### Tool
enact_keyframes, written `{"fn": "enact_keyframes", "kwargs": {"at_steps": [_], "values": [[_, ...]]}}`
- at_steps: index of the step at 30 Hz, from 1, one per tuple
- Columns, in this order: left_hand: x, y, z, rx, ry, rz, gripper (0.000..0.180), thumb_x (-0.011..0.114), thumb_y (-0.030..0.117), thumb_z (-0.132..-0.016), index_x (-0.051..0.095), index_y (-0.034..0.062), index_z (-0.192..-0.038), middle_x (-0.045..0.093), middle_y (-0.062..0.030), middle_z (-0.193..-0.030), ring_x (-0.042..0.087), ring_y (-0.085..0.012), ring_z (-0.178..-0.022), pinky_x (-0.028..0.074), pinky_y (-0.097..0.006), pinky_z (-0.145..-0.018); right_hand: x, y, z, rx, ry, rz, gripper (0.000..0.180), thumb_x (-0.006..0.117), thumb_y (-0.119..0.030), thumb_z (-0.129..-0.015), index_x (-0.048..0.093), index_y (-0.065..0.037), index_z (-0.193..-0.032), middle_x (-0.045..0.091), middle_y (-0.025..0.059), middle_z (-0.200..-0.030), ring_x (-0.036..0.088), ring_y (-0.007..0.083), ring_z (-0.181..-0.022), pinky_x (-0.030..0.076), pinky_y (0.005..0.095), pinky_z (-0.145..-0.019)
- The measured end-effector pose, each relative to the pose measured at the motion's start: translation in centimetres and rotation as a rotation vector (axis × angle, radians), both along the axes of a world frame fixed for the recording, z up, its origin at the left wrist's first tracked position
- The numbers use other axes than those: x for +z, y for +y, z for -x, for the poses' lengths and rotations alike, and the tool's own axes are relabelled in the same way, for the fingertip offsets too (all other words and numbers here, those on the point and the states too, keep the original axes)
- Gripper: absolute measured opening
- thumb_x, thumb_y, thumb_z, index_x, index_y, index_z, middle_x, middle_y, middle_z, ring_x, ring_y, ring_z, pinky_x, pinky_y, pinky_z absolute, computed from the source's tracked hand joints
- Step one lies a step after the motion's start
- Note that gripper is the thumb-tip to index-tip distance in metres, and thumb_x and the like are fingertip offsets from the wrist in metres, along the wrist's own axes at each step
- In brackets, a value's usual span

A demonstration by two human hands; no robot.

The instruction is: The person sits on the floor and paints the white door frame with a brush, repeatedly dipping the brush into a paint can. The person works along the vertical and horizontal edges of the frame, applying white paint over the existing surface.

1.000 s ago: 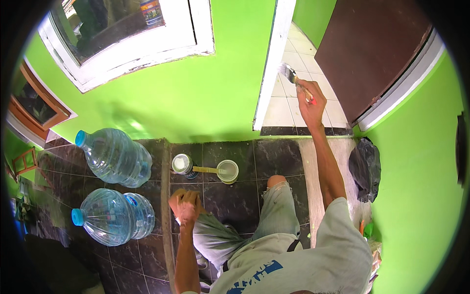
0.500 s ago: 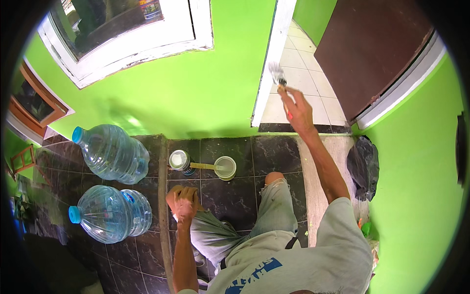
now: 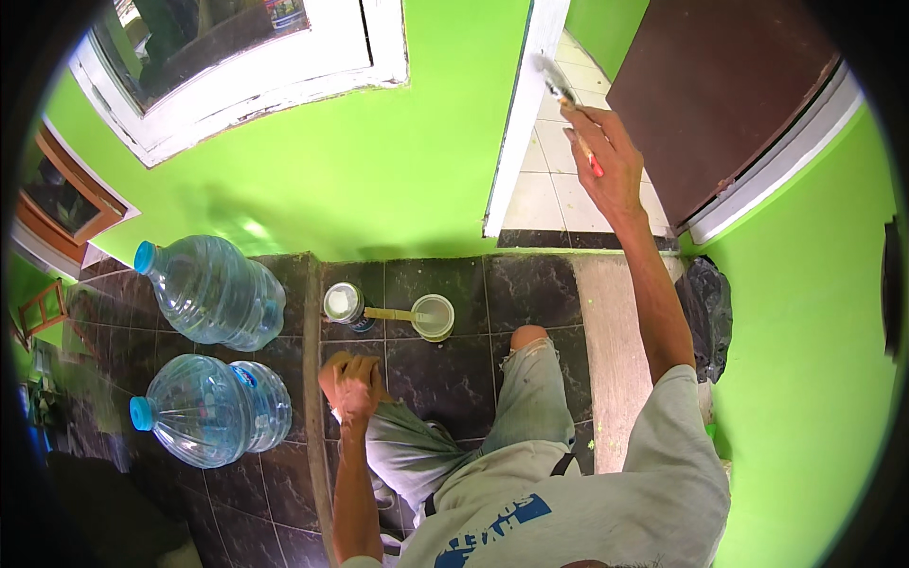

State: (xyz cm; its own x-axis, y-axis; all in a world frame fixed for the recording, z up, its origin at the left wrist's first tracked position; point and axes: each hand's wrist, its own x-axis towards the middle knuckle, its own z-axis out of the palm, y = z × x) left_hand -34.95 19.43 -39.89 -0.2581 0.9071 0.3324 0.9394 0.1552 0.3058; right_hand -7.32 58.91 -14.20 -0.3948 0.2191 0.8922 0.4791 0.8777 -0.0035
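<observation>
My right hand [image 3: 611,156] is closed around a paintbrush [image 3: 591,157] with a red-tipped wooden handle. Its bristles, coated whitish, touch or come very close to the white door frame [image 3: 524,118]; which of the two cannot be made out. My left hand [image 3: 352,381] rests with curled fingers over my left knee. On the dark tiles ahead of my knees stands a paint can [image 3: 343,301] with white on its top. Beside it is a small round tub [image 3: 433,317] with pale contents. A flat yellowish stick [image 3: 389,314] spans from the can to the tub.
Two large water bottles [image 3: 213,293] with blue caps lie on the tiles at left. A black plastic bag [image 3: 705,317] sits by the right wall. Beyond the doorway are white floor tiles and a brown door [image 3: 724,104]. A white-framed window [image 3: 275,90] is in the green wall.
My right hand has moved the paintbrush farther up along the door frame, with the arm reaching further out. My left hand stays on the knee. The view has shifted slightly.
</observation>
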Motion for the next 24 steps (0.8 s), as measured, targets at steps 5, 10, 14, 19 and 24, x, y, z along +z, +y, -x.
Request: {"fn": "enact_keyframes", "kwargs": {"at_steps": [5,10,14,19,24], "values": [[0.1,0.1,0.0,-0.006,-0.025,-0.004,0.016,0.068,0.010,-0.093,0.071,0.0068,-0.108,0.072,-0.0112,-0.101,0.067,-0.0305,-0.100,0.044,-0.044,-0.100,-7.3,0.5,-0.2,-0.059,-0.098,0.047,0.046,0.078,0.000,-0.089,0.073,-0.015,-0.132,0.070,0.0110,-0.121,0.073,0.0255,-0.096,0.062,0.0343,-0.074],[-0.2,0.0,0.1,-0.009,-0.006,0.023,0.016,0.068,0.011,-0.092,0.072,0.0065,-0.107,0.072,-0.0106,-0.103,0.067,-0.0297,-0.101,0.044,-0.044,-0.100,-13.7,-0.6,-0.2,-0.022,-0.224,0.138,0.050,0.070,0.006,-0.083,0.070,-0.008,-0.130,0.067,0.0106,-0.121,0.069,0.0290,-0.104,0.059,0.0386,-0.079],[0.0,0.3,0.0,-0.014,-0.007,-0.003,0.014,0.070,0.008,-0.091,0.072,0.0066,-0.105,0.073,-0.0110,-0.100,0.069,-0.0311,-0.097,0.045,-0.043,-0.099,-15.8,-1.1,-0.7,0.022,-0.323,0.253,0.043,0.071,0.003,-0.083,0.070,-0.007,-0.125,0.065,0.0101,-0.111,0.068,0.0293,-0.097,0.058,0.0400,-0.075],[-0.6,0.0,0.3,-0.012,-0.036,0.023,0.017,0.068,0.011,-0.092,0.072,0.0065,-0.108,0.072,-0.0100,-0.104,0.066,-0.0301,-0.102,0.043,-0.044,-0.100,-11.0,-0.8,0.2,0.044,-0.251,0.283,0.034,0.074,-0.003,-0.088,0.072,-0.009,-0.121,0.064,0.0089,-0.103,0.068,0.0285,-0.087,0.057,0.0401,-0.071],[-0.2,0.2,0.0,0.006,-0.004,0.030,0.016,0.067,0.010,-0.093,0.072,0.0063,-0.108,0.072,-0.0107,-0.103,0.066,-0.0307,-0.101,0.043,-0.044,-0.100,-7.5,-0.9,0.9,0.001,-0.076,0.108,0.039,0.078,-0.002,-0.088,0.073,-0.010,-0.126,0.069,0.0091,-0.113,0.071,0.0270,-0.093,0.059,0.0366,-0.073]]}}
